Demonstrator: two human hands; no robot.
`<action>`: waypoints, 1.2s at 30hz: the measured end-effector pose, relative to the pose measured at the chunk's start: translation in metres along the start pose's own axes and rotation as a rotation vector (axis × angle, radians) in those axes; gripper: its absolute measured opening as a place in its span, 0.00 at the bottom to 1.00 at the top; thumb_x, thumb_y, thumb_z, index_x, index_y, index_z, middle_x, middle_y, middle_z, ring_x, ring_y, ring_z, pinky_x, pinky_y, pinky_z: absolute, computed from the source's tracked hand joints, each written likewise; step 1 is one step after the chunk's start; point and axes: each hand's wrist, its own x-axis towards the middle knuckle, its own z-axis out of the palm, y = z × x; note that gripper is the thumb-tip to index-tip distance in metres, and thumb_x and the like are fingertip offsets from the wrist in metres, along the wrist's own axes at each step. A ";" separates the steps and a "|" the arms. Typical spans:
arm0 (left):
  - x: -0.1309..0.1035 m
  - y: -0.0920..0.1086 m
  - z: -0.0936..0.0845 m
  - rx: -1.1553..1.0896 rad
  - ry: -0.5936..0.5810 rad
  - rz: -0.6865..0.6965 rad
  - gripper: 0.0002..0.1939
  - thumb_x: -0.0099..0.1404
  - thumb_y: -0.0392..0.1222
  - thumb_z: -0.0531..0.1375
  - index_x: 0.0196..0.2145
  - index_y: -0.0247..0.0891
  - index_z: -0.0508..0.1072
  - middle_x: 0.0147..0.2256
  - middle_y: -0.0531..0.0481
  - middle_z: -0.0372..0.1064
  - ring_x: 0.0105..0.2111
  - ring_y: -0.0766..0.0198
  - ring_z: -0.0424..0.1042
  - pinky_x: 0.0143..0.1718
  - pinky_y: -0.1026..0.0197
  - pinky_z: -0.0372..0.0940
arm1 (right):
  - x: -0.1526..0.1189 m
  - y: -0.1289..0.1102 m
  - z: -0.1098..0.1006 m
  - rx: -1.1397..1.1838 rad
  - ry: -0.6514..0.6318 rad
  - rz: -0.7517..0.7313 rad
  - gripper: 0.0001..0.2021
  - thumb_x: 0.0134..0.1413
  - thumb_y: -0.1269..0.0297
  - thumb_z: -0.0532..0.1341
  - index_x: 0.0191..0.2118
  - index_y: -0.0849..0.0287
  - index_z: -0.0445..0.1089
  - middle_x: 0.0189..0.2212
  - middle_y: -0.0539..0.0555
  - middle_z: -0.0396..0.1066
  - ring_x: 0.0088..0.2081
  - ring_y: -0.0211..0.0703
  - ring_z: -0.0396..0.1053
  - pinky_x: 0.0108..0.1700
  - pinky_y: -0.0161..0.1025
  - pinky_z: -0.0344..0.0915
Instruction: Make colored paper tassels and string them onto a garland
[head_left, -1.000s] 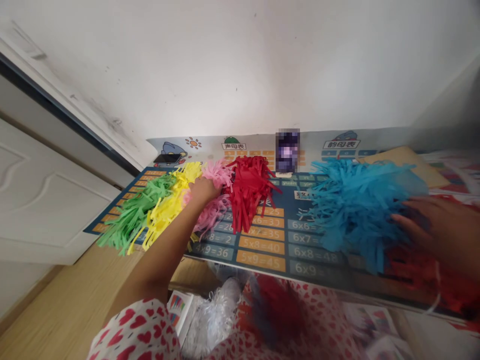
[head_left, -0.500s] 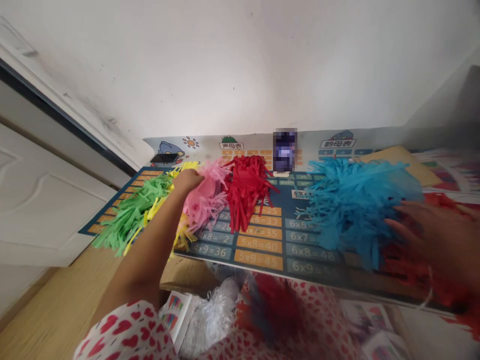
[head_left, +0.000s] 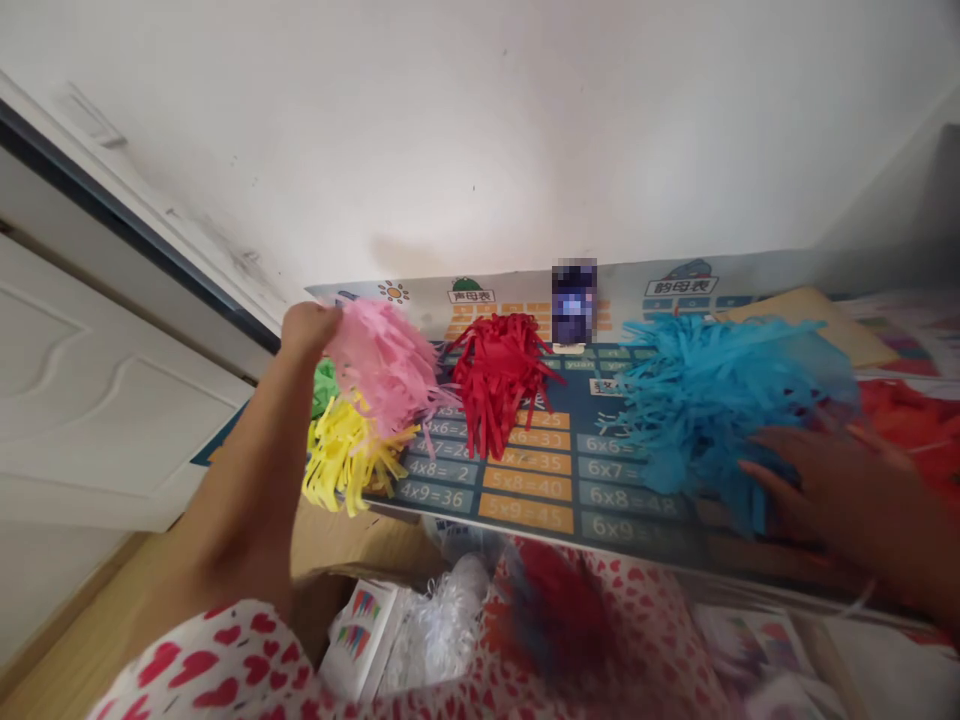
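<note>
At the far left of the printed mat [head_left: 525,485], the left hand [head_left: 306,325] is clenched on the pink paper tassel [head_left: 382,365], holding it raised above the yellow tassel [head_left: 345,465] and green tassel [head_left: 324,385]. To the right, the right hand [head_left: 832,490] lies flat with fingers spread against the near edge of the blue tassel [head_left: 712,400], grasping nothing. The red tassel [head_left: 499,375] sits between pink and blue.

A plain white wall [head_left: 480,130] fills the upper half of the view, lit softly and evenly, with a few small dark marks. At the left, a white door frame [head_left: 135,220] with a dark strip runs diagonally down to a white panelled door [head_left: 90,410]. A pale wooden floor [head_left: 67,640] shows in the lower left corner. A table [head_left: 750,585] stands against the wall, its far edge touching it. At the far right, a grey wall [head_left: 911,200] meets the white one in a corner.
</note>
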 end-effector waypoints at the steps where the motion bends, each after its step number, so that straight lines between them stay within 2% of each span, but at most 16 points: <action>1: -0.001 0.003 -0.003 0.063 0.003 0.020 0.12 0.57 0.46 0.58 0.31 0.33 0.74 0.26 0.44 0.70 0.38 0.48 0.72 0.41 0.53 0.66 | -0.001 -0.001 0.001 0.006 0.007 -0.031 0.27 0.62 0.44 0.43 0.42 0.53 0.75 0.44 0.57 0.78 0.46 0.57 0.75 0.52 0.58 0.62; 4: -0.005 0.014 -0.006 0.149 -0.007 0.096 0.13 0.59 0.45 0.56 0.35 0.34 0.75 0.32 0.43 0.74 0.40 0.49 0.74 0.43 0.54 0.66 | -0.003 -0.009 0.002 0.048 -0.006 -0.085 0.24 0.63 0.46 0.45 0.42 0.52 0.75 0.44 0.57 0.78 0.46 0.56 0.75 0.54 0.57 0.62; 8: -0.011 0.025 0.005 0.329 0.014 0.180 0.19 0.63 0.41 0.54 0.49 0.31 0.71 0.42 0.34 0.75 0.45 0.43 0.74 0.46 0.49 0.66 | -0.006 -0.019 0.002 0.083 -0.034 -0.143 0.22 0.63 0.49 0.47 0.41 0.52 0.75 0.45 0.58 0.78 0.46 0.56 0.75 0.54 0.59 0.62; 10: -0.013 0.027 0.013 0.400 0.001 0.222 0.22 0.66 0.44 0.52 0.54 0.32 0.67 0.46 0.32 0.74 0.47 0.42 0.73 0.46 0.48 0.66 | -0.008 -0.021 0.004 0.095 -0.020 -0.179 0.21 0.64 0.50 0.47 0.41 0.53 0.76 0.44 0.57 0.78 0.45 0.56 0.76 0.54 0.61 0.61; 11: -0.013 0.028 0.016 0.432 -0.045 0.249 0.23 0.66 0.47 0.53 0.55 0.32 0.66 0.47 0.32 0.74 0.48 0.42 0.73 0.46 0.49 0.66 | -0.009 -0.021 0.006 0.099 -0.004 -0.194 0.22 0.64 0.50 0.47 0.42 0.53 0.76 0.43 0.57 0.79 0.44 0.56 0.76 0.54 0.62 0.61; 14: -0.011 0.031 0.019 0.522 -0.238 0.303 0.27 0.58 0.54 0.64 0.49 0.34 0.72 0.47 0.35 0.75 0.49 0.41 0.73 0.48 0.52 0.66 | -0.014 -0.020 0.013 0.104 0.055 -0.211 0.23 0.65 0.49 0.47 0.42 0.54 0.76 0.40 0.57 0.79 0.43 0.55 0.76 0.54 0.61 0.60; 16: -0.008 0.034 0.014 0.563 -0.279 0.298 0.22 0.56 0.51 0.65 0.44 0.34 0.75 0.45 0.35 0.75 0.49 0.40 0.72 0.49 0.50 0.65 | -0.018 -0.021 0.018 0.114 0.062 -0.211 0.23 0.65 0.48 0.48 0.42 0.54 0.77 0.40 0.57 0.79 0.43 0.54 0.76 0.54 0.59 0.60; 20: 0.001 0.046 -0.004 0.565 -0.121 0.249 0.19 0.68 0.46 0.53 0.50 0.32 0.72 0.51 0.34 0.71 0.51 0.43 0.69 0.47 0.47 0.66 | -0.026 -0.025 0.025 0.157 0.012 -0.197 0.23 0.65 0.47 0.49 0.43 0.54 0.77 0.42 0.57 0.79 0.44 0.53 0.76 0.55 0.58 0.59; 24: 0.002 0.058 -0.014 0.603 -0.059 0.223 0.15 0.69 0.40 0.52 0.46 0.26 0.72 0.47 0.33 0.72 0.49 0.45 0.70 0.48 0.48 0.64 | -0.034 -0.030 0.029 0.213 -0.059 -0.177 0.19 0.65 0.49 0.52 0.45 0.53 0.76 0.43 0.57 0.79 0.45 0.53 0.75 0.57 0.58 0.58; 27: -0.005 0.069 -0.021 0.562 0.048 0.301 0.17 0.73 0.38 0.47 0.49 0.21 0.67 0.49 0.35 0.69 0.52 0.47 0.67 0.51 0.46 0.59 | -0.037 -0.035 0.031 0.241 -0.054 -0.174 0.17 0.65 0.51 0.53 0.46 0.52 0.76 0.43 0.58 0.78 0.45 0.53 0.76 0.57 0.57 0.60; 30: -0.011 0.081 -0.033 0.501 0.133 0.381 0.20 0.76 0.41 0.43 0.50 0.18 0.63 0.51 0.38 0.67 0.53 0.51 0.63 0.53 0.45 0.55 | -0.038 -0.043 0.033 0.265 -0.037 -0.194 0.15 0.64 0.54 0.55 0.46 0.52 0.75 0.43 0.59 0.78 0.45 0.54 0.76 0.57 0.57 0.60; 33: -0.013 0.092 -0.045 0.468 0.216 0.419 0.21 0.77 0.39 0.40 0.50 0.14 0.60 0.53 0.35 0.63 0.55 0.53 0.60 0.55 0.44 0.50 | -0.038 -0.052 0.036 0.305 -0.033 -0.221 0.13 0.64 0.56 0.56 0.47 0.53 0.74 0.44 0.59 0.78 0.45 0.54 0.75 0.58 0.57 0.59; 36: -0.013 0.096 -0.050 0.466 0.170 0.486 0.18 0.76 0.35 0.41 0.47 0.13 0.62 0.51 0.35 0.65 0.53 0.57 0.61 0.55 0.47 0.49 | -0.039 -0.059 0.040 0.359 -0.037 -0.251 0.12 0.63 0.56 0.57 0.47 0.53 0.73 0.43 0.57 0.78 0.44 0.52 0.76 0.58 0.58 0.59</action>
